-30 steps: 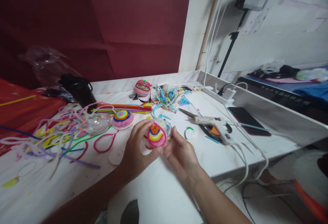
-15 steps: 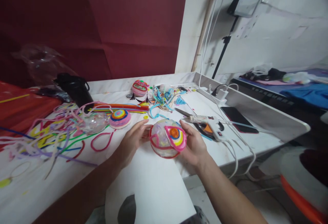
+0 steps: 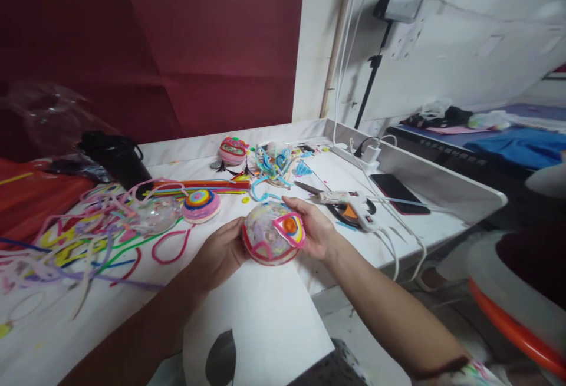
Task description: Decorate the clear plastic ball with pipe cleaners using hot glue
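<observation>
A clear plastic ball point(image 3: 265, 233) trimmed with red and pink pipe cleaners is held between both hands above a white sheet of paper point(image 3: 265, 315). An eye-shaped piece point(image 3: 290, 228) in pink, yellow, blue and orange sits on its right side. My left hand point(image 3: 224, 251) grips the ball's left side. My right hand point(image 3: 313, 228) curls round the right side, its fingers partly hidden behind. Left of them lies a pink dome with coloured rings point(image 3: 201, 205), beside another clear plastic ball point(image 3: 158, 215).
Loose pipe cleaners point(image 3: 88, 250) cover the table's left side, near a black flask-like object point(image 3: 115, 159). Behind are a decorated pink ball point(image 3: 233, 150) and a blue tangle point(image 3: 275, 162). Scissors point(image 3: 309, 188), a glue gun point(image 3: 360, 209), cables and a phone point(image 3: 400, 193) lie to the right.
The ball has turned slightly and shifted left in view, and my right hand has moved in round its side. The whole view has swung a little to the right.
</observation>
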Tool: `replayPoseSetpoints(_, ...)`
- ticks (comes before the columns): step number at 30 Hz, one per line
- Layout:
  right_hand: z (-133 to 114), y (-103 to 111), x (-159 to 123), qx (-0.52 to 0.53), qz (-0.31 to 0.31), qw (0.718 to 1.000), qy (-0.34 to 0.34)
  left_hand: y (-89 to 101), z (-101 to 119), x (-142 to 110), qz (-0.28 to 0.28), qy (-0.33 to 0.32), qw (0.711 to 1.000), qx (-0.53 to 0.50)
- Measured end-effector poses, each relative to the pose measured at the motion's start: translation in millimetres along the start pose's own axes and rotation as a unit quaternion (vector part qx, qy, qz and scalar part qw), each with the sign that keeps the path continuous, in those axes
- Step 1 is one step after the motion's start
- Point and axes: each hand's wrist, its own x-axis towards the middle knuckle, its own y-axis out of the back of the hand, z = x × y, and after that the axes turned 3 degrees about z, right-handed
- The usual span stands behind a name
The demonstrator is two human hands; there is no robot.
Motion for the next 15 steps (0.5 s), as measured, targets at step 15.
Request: replayPoseSetpoints(15, -1, 32, -9, -0.26, 0.056, 0.953, 0.145, 10.2, 43, 4, 0.171, -0.103, 0.968, -0.154)
